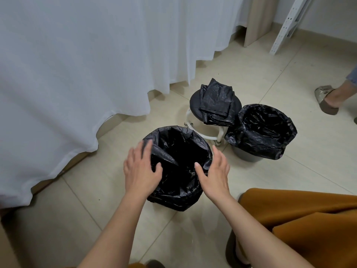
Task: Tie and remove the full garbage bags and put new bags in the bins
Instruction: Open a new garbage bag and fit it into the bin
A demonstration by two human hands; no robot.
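Nearest the camera are the person's two bare forearms and an orange garment point(301, 219) at the lower right. The left hand point(140, 169) lies with straight, spread fingers on the left rim of the near bin point(175, 200), holding nothing. The right hand point(214, 171) is also relaxed and spread at the right rim, its thumb touching the black bag point(173, 151) that lines this bin and folds over its edge. Behind stands a small round stool point(195, 105) with folded black bags point(217, 101) on its seat. Just beside the stool is a second bin point(245, 156), lined with a black bag point(264, 130). A white curtain point(77, 64) hangs on the left. Another person's foot point(326, 102) is at the right edge.
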